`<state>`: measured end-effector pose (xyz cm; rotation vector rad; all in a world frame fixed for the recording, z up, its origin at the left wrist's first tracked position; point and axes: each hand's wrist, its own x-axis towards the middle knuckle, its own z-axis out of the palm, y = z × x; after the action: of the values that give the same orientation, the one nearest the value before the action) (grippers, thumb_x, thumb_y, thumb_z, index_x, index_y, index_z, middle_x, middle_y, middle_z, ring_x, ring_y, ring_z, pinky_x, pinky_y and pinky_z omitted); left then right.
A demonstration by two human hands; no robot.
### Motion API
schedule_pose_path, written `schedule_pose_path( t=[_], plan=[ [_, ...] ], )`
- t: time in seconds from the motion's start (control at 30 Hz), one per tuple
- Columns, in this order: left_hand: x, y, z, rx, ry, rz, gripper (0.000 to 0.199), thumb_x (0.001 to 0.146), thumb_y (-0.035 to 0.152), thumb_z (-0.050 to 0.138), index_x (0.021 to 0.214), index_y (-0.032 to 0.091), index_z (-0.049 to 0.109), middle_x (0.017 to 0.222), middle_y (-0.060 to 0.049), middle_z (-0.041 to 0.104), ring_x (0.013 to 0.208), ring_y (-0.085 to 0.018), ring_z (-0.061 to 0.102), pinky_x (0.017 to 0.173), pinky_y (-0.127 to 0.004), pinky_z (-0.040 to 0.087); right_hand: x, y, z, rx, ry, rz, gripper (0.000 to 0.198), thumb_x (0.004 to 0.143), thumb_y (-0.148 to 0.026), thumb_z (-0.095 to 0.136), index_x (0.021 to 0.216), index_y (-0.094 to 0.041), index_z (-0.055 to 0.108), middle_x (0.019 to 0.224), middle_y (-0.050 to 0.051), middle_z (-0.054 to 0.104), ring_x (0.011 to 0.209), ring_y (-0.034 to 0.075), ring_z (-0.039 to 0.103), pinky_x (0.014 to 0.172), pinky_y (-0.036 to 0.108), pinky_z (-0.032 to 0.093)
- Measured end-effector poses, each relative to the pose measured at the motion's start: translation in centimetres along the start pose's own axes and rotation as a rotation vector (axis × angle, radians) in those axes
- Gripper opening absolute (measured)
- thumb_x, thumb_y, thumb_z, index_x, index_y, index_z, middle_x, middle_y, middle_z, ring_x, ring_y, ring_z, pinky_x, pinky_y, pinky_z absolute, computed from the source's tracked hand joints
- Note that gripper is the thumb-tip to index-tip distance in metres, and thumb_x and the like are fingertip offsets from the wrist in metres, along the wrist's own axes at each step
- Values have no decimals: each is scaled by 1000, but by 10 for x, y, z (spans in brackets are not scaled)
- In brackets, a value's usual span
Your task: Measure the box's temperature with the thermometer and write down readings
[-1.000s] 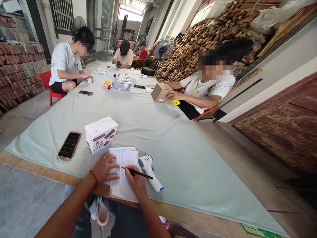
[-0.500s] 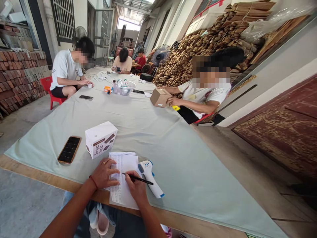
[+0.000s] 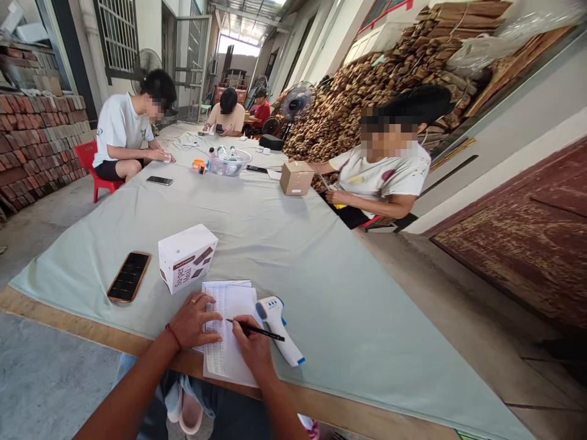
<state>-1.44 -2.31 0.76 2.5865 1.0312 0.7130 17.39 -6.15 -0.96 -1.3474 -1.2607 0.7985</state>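
My left hand lies on the written sheets of paper, its fingers spread over the left part. In my right hand is a slim black pen, its tip down at the paper near my left fingers. Rows of small handwriting fill the left side of the top sheet; the right side looks blank. Just right of the paper lies a white and blue infrared thermometer. A white printed box stands beyond my left hand, and a phone in an orange case lies left of it.
Along the cloth-covered table sit other people, one at the right by a cardboard box. Further back are a clear plastic basin with bottles, an orange tape dispenser and another phone. The wooden table edge runs before me.
My hands, the pen and the paper stay almost still. The person at the right has let go of the cardboard box and drawn their hands back toward their body.
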Motion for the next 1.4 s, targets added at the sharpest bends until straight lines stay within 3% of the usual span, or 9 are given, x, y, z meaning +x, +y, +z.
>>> schedule_pose_path(
  t=[1.4],
  plan=[
    [4,3,-4,24,-59,1,41,73,51,73,105,26,69,123,-9,52,117,-27,46,105,-44,32,-2,-5,-3,-38,31,17,20,72,-40,56,69,-21,60,63,2,64,61,18,58,62,31,51]
  ],
)
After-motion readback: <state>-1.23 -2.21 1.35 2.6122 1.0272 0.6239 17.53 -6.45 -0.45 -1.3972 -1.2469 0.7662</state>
